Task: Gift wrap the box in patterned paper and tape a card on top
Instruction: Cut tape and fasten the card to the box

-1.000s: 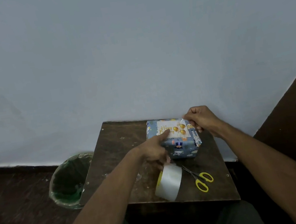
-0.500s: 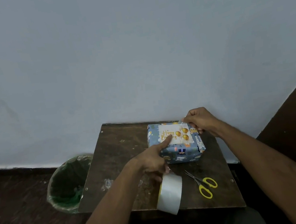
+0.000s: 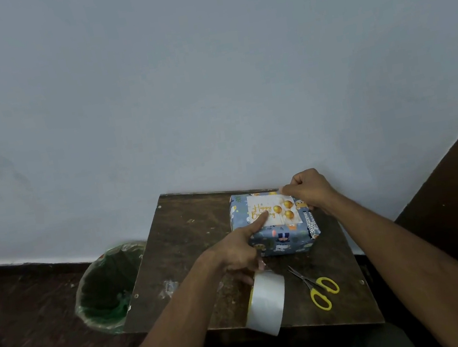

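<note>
Nearly done: the box, fully wrapped in patterned paper, sits at the table's far edge. The left hand pins the card with one outstretched finger, tape roll hooked on the curled others; the right hand pinches a tape strip at the card's corner, apparently not yet pressed down.

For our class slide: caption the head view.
Left hand pins card on wrapped box; right hand pinches tape.
</note>
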